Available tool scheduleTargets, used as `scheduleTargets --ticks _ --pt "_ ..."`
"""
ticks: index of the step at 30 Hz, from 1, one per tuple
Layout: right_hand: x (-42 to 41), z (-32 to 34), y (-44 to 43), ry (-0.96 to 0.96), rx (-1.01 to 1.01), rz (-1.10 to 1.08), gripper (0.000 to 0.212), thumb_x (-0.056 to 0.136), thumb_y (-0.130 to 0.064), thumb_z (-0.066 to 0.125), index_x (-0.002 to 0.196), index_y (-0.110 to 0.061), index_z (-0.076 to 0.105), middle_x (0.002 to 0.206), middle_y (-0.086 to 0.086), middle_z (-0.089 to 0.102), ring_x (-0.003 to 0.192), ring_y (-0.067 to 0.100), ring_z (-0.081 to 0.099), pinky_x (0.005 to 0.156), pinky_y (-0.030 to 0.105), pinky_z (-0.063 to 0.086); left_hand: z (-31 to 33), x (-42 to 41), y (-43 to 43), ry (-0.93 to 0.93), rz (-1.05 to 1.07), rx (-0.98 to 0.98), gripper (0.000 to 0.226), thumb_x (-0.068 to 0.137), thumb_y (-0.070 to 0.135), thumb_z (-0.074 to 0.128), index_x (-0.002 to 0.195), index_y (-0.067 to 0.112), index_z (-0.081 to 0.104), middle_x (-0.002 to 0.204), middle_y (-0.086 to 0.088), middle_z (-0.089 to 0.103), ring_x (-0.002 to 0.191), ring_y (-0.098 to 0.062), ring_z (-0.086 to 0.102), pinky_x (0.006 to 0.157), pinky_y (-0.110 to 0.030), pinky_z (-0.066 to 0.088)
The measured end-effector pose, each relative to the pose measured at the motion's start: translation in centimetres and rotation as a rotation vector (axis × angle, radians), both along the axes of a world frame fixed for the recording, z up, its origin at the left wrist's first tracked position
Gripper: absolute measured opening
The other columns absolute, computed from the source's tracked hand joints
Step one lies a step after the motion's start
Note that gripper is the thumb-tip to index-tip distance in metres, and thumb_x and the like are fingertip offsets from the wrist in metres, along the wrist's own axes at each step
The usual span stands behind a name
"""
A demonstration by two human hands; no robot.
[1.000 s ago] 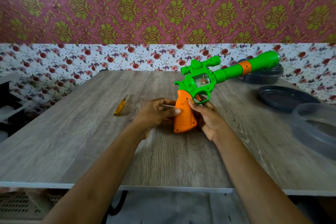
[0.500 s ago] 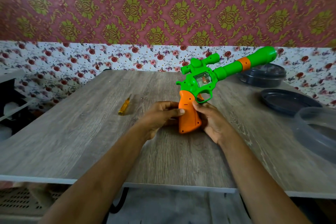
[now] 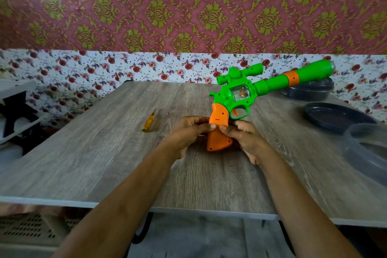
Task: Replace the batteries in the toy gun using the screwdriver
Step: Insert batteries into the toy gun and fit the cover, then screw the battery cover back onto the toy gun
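We hold the toy gun [image 3: 240, 98] upright over the middle of the wooden counter [image 3: 104, 163], its orange handle [image 3: 217, 132] pointing down toward us and its green barrel [image 3: 293, 78] slanting up and away to the right. The butt of the handle sits at or just above the counter surface; we cannot tell which. Our left hand [image 3: 188, 134] wraps the handle from the left, its grip closed on the orange plastic with the thumb laid across the near face. Our right hand [image 3: 245, 140] closes on the handle from the right, thumb tip pressed to the same face, just beside the left thumb, so both grips pinch the handle between them. Above the thumbs the handle shows a small dark slot and a tiny hole; lower down, two small screw holes sit near the butt. The green body carries a scope [image 3: 239, 73] on top, a clear window [image 3: 240, 93] in its side, and an orange trigger [image 3: 235, 112] inside the guard. An orange band [image 3: 291, 77] rings the barrel.

The screwdriver [image 3: 149, 121], with a yellow translucent handle, lies flat on the counter to the left of our left hand, apart from it, its tip pointing away from us.

On the right side of the counter sit a dark round container [image 3: 310, 91] behind the barrel, a dark shallow lid [image 3: 337, 117] nearer us, and a clear round container [image 3: 368, 148] at the right edge.
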State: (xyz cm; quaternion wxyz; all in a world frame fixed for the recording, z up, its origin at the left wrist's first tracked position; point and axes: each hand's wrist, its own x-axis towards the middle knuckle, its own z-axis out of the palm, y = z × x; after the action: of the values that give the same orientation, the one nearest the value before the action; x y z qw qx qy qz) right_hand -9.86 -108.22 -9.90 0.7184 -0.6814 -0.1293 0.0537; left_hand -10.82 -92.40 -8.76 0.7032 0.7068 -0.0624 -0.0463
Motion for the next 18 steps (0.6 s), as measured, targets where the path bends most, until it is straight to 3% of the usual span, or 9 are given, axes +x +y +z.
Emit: scheduleTargets --ticks 4,12,14,18 --pt "-0.61 0.26 0.01 -0.002 -0.053 -0.017 0.014 0.087 -0.011 0.057 0.096 -0.019 0.063 0.098 0.006 0.067 0.082 0.009 0.063 0.083 0.026 0.050 -0.18 0.08 -0.01 -0.001 0.011 0.004 0.019 0.087 0.011 0.063 0.107 0.010 0.065 0.097 -0.006 0.068 0.086 -0.014 0.064 0.072 -0.022 0.053" --pt "-0.80 0.48 -0.25 0.044 -0.091 0.026 0.028 0.089 -0.007 0.052 0.115 -0.015 0.057 0.112 0.010 0.063 0.090 0.013 0.061 0.087 0.027 0.048 -0.11 0.11 -0.02 0.006 0.021 -0.003 0.022 0.087 0.010 0.063 0.109 0.008 0.064 0.100 -0.008 0.068 0.086 -0.014 0.064 0.070 -0.022 0.055" --pt "-0.80 0.43 -0.03 0.037 -0.085 -0.025 0.028 0.088 -0.005 0.054 0.115 -0.015 0.057 0.109 0.009 0.063 0.085 0.010 0.061 0.081 0.022 0.049 -0.16 0.24 0.03 0.006 0.015 0.004 0.022 0.087 0.011 0.064 0.109 0.010 0.064 0.101 -0.007 0.068 0.089 -0.015 0.064 0.073 -0.023 0.055" --pt "-0.25 0.25 0.38 -0.005 -0.088 -0.129 0.031 0.087 -0.003 0.055 0.118 -0.006 0.058 0.103 0.007 0.063 0.062 -0.008 0.061 0.056 0.004 0.046 0.10 0.21 0.44 -0.022 0.036 0.019 0.017 0.086 0.014 0.065 0.104 0.013 0.065 0.097 -0.004 0.069 0.088 -0.015 0.065 0.075 -0.024 0.055"
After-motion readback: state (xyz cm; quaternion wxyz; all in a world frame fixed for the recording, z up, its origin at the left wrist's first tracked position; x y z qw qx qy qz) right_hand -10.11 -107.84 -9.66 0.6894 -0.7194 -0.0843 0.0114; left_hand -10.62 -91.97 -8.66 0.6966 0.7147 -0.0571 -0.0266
